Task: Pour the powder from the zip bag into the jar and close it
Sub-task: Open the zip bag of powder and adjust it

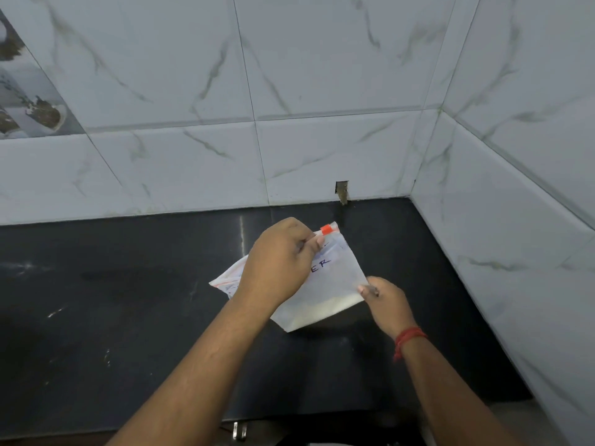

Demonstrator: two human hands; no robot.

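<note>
A clear zip bag (335,284) with handwritten letters and an orange slider (326,229) is held above the black counter (128,300). White powder (325,309) lies along the bag's lower edge. My left hand (280,262) grips the bag near its zip top, fingers closed on the strip beside the slider. My right hand (386,300) pinches the bag's lower right corner. No jar is in view.
White marble-look tiled walls (289,140) close the counter at the back and right, forming a corner. A small hole (342,191) sits in the back wall at counter level. A metal fitting (240,431) shows at the counter's front edge.
</note>
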